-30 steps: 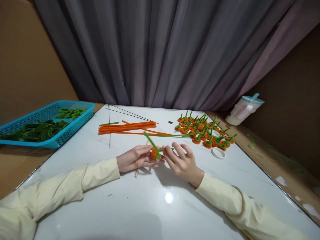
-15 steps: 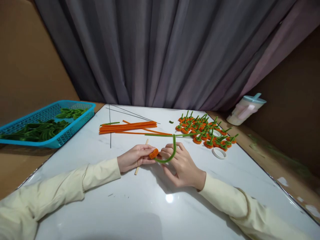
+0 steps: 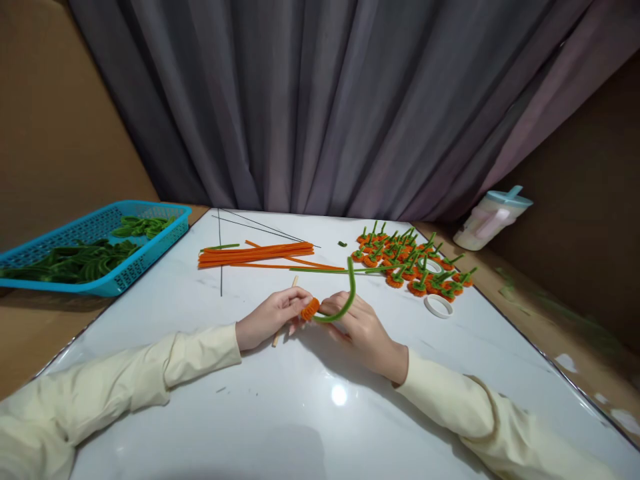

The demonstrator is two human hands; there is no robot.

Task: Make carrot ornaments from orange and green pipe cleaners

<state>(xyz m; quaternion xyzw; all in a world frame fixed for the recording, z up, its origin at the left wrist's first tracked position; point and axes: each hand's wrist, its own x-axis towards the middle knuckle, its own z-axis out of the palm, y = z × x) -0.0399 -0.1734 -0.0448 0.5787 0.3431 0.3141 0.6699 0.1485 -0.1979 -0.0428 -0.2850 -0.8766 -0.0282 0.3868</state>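
My left hand [image 3: 270,319] pinches a small orange pipe-cleaner coil [image 3: 310,309] just above the white table [image 3: 280,400]. My right hand [image 3: 363,327] is closed on the green pipe cleaner [image 3: 347,297] that curves up from the coil. A thin wooden stick [image 3: 284,311] lies under my left hand. Both hands meet at the coil near the table's middle.
A bundle of orange pipe cleaners [image 3: 255,255] and thin dark wires [image 3: 220,250] lie behind the hands. Several finished orange-and-green pieces [image 3: 410,263] are piled at the right with white tape rings [image 3: 436,305]. A blue basket [image 3: 95,245] of green pieces stands left; a lidded cup [image 3: 493,217] lies far right.
The green pipe cleaner, earlier slanting up to the left, has been bent over to the right into a curve. Both hands stayed at the coil, shifting slightly.
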